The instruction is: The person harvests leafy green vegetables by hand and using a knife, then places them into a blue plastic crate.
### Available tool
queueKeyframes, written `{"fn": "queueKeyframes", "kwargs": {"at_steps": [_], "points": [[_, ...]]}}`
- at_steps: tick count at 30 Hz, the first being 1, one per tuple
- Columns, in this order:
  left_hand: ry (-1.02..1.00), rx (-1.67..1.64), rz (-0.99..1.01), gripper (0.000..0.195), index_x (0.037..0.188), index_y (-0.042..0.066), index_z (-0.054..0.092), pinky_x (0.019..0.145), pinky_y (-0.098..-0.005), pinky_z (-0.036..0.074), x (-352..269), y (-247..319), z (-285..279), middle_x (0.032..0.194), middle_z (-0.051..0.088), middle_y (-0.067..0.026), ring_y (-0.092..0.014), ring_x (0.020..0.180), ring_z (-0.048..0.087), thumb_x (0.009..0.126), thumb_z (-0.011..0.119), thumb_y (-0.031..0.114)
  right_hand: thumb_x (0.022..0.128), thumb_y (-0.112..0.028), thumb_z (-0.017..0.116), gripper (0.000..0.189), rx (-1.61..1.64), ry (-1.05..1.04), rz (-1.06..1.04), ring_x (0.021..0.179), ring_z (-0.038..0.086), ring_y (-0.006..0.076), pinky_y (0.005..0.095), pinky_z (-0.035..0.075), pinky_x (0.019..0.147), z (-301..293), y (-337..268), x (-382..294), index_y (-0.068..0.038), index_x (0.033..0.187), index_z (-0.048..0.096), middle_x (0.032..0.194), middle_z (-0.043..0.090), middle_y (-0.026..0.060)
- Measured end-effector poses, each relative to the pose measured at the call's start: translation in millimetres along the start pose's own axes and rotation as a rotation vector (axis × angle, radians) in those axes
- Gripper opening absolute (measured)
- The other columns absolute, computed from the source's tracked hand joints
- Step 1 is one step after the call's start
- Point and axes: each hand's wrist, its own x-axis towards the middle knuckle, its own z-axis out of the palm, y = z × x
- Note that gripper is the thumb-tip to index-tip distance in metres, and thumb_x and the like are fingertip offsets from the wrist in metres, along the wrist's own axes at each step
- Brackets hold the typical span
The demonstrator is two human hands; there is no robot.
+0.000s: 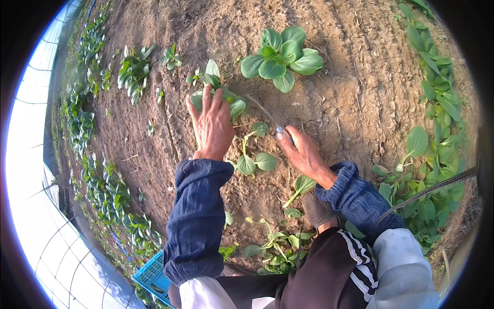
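Observation:
My left hand (212,125) is laid over a bok choy plant (238,107), its fingers curled around the leaves. The plant's base is hidden beneath the hand and foliage. In my right hand (303,152) is a small sickle or knife (264,111) with a slim metal blade and a bluish handle, mostly covered by my fingers. The blade reaches up and left, its tip beside the gripped plant. Above and to the right, a full bok choy (279,58) stands in the soil. Loose leaves (251,162) lie on the ground between my wrists.
A turquoise plastic crate (151,276) is at the lower left. Dense rows of greens line the left (104,189) and right (440,154). More cut leaves (278,247) lie near my foot (318,208). White greenhouse sheeting (50,239) borders the left side.

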Motion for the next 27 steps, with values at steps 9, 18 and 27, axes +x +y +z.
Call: {"fn": "queueKeyframes", "kwargs": {"at_steps": [9,18,27], "points": [[0.003,-0.255,-0.218,0.041,0.112,0.007,0.064,0.091,-0.0529,0.042,-34,-10,14,0.129,0.057,-0.0056,-0.026,0.122,0.052,0.071,0.071,0.005,0.101,-0.035,0.051,0.034,-0.032,-0.029,0.01,0.059,0.06,0.0378,0.0466,0.044,0.057,29,17,33,-0.001,0.096,0.053,0.068,0.06,0.0228],[0.045,-0.341,-0.217,0.041,0.111,0.003,0.065,0.092,-0.0431,0.046,-43,-3,16,0.124,0.06,-0.0114,-0.033,0.11,0.059,0.07,0.067,-0.001,0.102,-0.037,0.048,0.037,-0.029,-0.07,0.08,0.062,0.061,0.0387,0.048,0.044,0.059,29,14,32,-0.001,0.096,0.053,0.069,0.06,0.0241],[0.014,-0.396,-0.228,0.041,0.111,0.001,0.065,0.094,-0.0428,0.047,-41,-2,13,0.123,0.061,-0.0142,-0.035,0.109,0.06,0.071,0.067,-0.003,0.103,-0.037,0.046,0.038,0.057,-0.079,0.122,0.056,0.059,0.0308,0.0454,0.044,0.057,35,14,34,0.001,0.1,0.052,0.067,0.059,0.0176]]}}
